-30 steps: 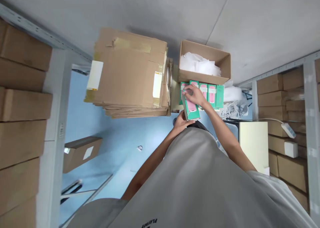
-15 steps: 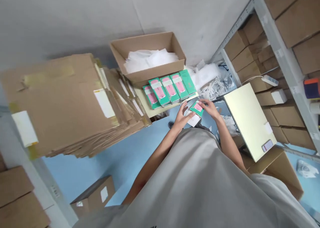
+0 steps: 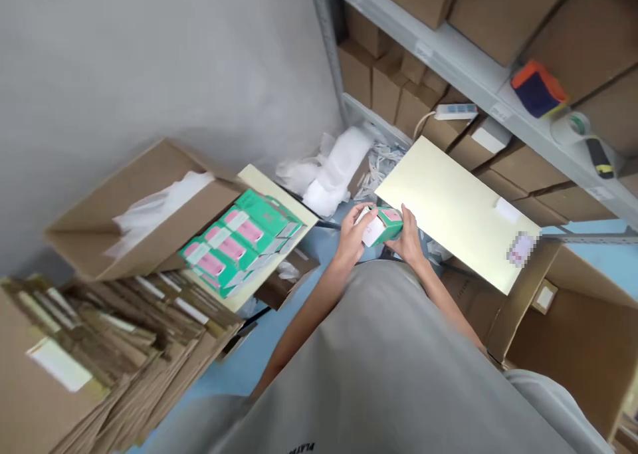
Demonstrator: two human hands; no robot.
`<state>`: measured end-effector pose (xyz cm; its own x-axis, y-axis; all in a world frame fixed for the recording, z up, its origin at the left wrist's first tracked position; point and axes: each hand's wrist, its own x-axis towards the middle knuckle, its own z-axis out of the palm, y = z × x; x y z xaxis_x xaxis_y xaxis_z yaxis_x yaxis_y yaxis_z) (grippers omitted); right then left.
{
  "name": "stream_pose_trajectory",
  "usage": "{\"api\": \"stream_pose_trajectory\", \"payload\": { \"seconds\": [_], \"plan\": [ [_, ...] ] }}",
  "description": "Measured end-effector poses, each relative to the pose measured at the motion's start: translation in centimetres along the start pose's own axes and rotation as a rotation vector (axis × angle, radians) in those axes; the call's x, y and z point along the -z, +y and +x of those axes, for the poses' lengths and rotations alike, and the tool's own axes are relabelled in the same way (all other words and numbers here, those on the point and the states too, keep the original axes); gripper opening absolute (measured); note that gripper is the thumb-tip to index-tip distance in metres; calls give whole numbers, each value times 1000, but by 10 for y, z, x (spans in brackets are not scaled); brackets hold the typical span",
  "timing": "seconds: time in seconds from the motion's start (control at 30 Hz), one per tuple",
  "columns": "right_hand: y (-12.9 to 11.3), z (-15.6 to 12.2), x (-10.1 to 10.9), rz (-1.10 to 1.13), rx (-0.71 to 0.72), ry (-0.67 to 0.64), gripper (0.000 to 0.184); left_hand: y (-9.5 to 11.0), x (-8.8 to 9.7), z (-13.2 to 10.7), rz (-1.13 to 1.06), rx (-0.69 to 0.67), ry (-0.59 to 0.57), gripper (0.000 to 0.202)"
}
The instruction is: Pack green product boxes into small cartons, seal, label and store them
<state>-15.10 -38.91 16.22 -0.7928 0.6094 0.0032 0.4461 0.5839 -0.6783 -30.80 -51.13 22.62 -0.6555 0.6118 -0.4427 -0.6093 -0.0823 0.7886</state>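
Between my hands, in front of my grey shirt, is a small green carton (image 3: 393,229) with a pink panel on top and a white end flap on its left side. My left hand (image 3: 353,233) grips the white end, its thumb lying on top of it. On the carton's right side is my right hand (image 3: 409,240), with fingers along the green wall and the thumb low near the front edge. What is inside the carton is hidden. Several similar green cartons (image 3: 272,215) stand in a row on a pale yellow table (image 3: 299,216) to the left.
An open cardboard box (image 3: 194,231) with white sheets stands behind the carton row, above stacked flattened cardboard (image 3: 164,374). To the right, a pale tabletop (image 3: 443,201) bears a phone-like item (image 3: 522,249), beside a large open box (image 3: 563,334). Shelves (image 3: 478,75) with boxes stand behind.
My view has swung right, bringing the right table and shelves closer to the middle. The carton has turned in my hands, its white end now facing left, and the right hand sits lower on its side.
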Motion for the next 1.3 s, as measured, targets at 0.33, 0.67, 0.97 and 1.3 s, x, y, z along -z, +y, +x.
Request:
{"api": "stream_pose_trajectory", "payload": {
  "seconds": [0.33,0.67,0.97,1.3],
  "plan": [
    [73,19,71,-16,-131,177,92,3,-128,47,165,101,-204,39],
    [69,35,88,-5,-240,289,88,32,-141,94,213,218,-485,52],
    [47,54,80,239,-426,324,92,46,-139,151,270,242,-519,50],
    [25,63,70,945,-586,287,72,30,-153,224,204,222,-467,46]
  ]
}}
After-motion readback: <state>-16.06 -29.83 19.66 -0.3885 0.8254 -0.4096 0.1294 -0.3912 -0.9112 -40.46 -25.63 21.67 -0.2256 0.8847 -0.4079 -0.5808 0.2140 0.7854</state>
